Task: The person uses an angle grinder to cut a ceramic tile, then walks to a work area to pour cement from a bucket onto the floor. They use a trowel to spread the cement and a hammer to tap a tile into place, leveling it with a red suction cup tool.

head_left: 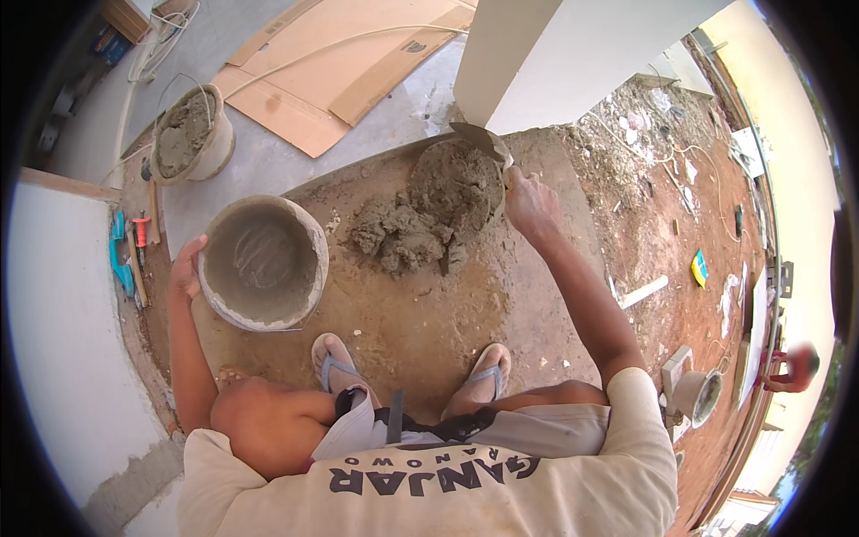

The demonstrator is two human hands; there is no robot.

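Between my feet and the pillar lies a heap of wet grey mortar (403, 234) on the stained ground. Next to the heap's far end, my right hand (531, 204) is wrapped round the handle of a trowel (480, 140), its metal blade pointing left over the mortar. At my left stands a bucket (309, 234) crusted with mortar, tipped so that its inside shows only a thin grey coating. My left hand (186, 267) grips this bucket's left rim, fingers curled over the edge.
A second bucket (195, 143) filled with mortar stands farther back on the left. Flattened cardboard (335, 67) covers the floor beyond it. A white pillar (573, 58) rises ahead. Hand tools (134, 259) lie along the left wall. Rubble and another bucket (696, 396) are at right, with a person (792, 369) beyond.
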